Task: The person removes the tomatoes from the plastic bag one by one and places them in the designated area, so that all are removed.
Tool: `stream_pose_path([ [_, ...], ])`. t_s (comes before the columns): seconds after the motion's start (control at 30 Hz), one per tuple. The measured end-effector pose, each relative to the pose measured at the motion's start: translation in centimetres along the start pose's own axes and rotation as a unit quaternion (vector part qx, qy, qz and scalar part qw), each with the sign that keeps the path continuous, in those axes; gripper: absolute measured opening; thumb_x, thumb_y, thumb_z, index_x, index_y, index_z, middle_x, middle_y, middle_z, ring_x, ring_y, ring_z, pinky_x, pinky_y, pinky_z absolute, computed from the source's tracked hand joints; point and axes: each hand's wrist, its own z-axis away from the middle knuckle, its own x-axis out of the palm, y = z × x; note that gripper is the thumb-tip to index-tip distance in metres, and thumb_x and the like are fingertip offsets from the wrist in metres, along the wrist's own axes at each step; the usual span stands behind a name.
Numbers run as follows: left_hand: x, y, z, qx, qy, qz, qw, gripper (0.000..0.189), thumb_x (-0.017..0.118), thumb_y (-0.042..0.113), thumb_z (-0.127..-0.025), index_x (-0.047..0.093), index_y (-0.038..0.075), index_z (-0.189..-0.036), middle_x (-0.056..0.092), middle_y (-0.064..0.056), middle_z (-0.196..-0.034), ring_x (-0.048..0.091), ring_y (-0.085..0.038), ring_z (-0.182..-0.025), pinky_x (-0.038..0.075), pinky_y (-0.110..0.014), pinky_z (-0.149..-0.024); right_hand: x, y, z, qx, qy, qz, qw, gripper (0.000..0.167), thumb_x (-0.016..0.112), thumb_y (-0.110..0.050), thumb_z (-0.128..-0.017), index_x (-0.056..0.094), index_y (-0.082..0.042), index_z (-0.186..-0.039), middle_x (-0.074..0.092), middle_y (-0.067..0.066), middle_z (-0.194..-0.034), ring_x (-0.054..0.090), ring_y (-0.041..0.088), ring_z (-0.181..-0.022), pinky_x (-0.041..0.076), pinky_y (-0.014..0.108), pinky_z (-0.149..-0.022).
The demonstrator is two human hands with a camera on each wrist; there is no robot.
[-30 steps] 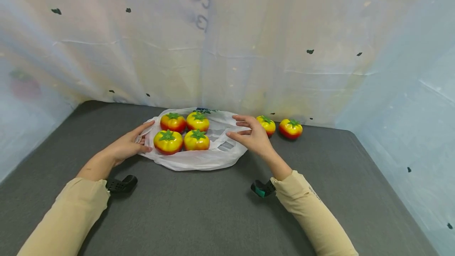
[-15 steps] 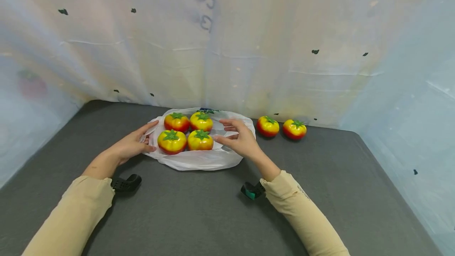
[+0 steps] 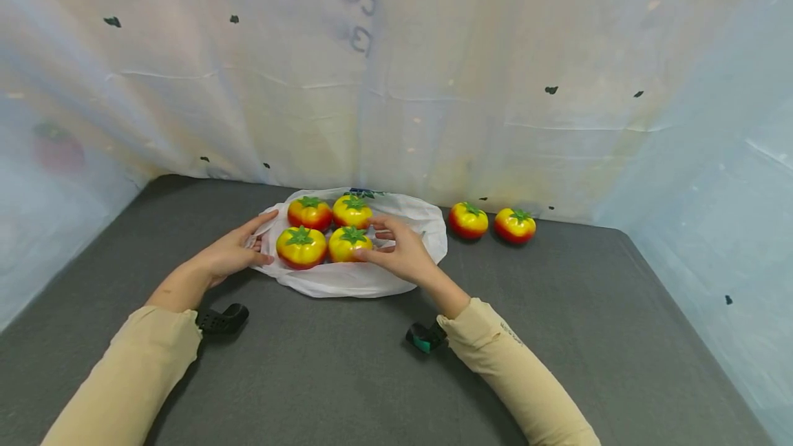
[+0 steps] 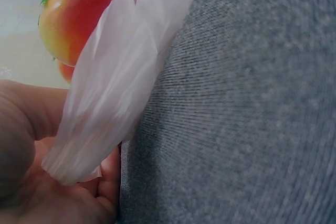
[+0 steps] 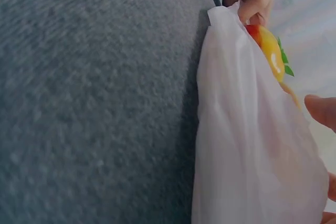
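Note:
A white plastic bag (image 3: 334, 285) lies spread on the dark grey table with its mouth facing up. Inside it sit several glossy yellow-and-red tomatoes with green leafy tops, among them a front right tomato (image 3: 348, 248) and a front left tomato (image 3: 301, 250). My left hand (image 3: 226, 252) grips the bag's left edge; in the left wrist view the gathered plastic (image 4: 113, 93) runs into its curled fingers. My right hand (image 3: 399, 251) reaches over the bag's right part, thumb and fingers spread around the front right tomato's right side. In the right wrist view its thumb (image 5: 321, 111) stands apart from the tomatoes.
Two more tomatoes, a nearer one (image 3: 468, 221) and one farther right (image 3: 514, 226), sit on the table (image 3: 347, 370) outside the bag. A pale hanging sheet (image 3: 434, 88) closes off the back, and bluish sheets (image 3: 731, 191) stand at the sides.
My right hand has moved left, from the bag's right rim to the front right tomato, uncovering the loose tomato behind it. My left hand keeps its grip. The head view has shifted slightly.

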Motion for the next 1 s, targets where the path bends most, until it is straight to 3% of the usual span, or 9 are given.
stream_pose_path([
  [0.37,-0.1,-0.4,0.0,0.008,0.0,0.006,0.9999,0.094,0.062,0.006,-0.088,-0.001,0.024,-0.155,-0.014,-0.025,-0.157,-0.008,-0.053,-0.141,0.004,-0.076,-0.104,1.0,-0.1,-0.5,-0.021,-0.02,0.05,0.9983,0.061,0.074,-0.024,-0.084,0.05,-0.004,-0.136,0.055,0.011,-0.135,0.06,0.03,-0.112,0.053,0.037,-0.092],
  [1.0,-0.1,-0.3,0.1,0.01,-0.002,0.007,0.9999,0.093,0.062,0.008,-0.088,0.0,0.025,-0.155,-0.013,-0.024,-0.158,-0.007,-0.052,-0.142,0.006,-0.076,-0.104,1.3,-0.4,-0.1,0.005,-0.036,0.079,0.9962,0.06,0.073,-0.029,-0.084,0.051,-0.007,-0.135,0.057,0.01,-0.132,0.059,0.026,-0.108,0.054,0.033,-0.088],
])
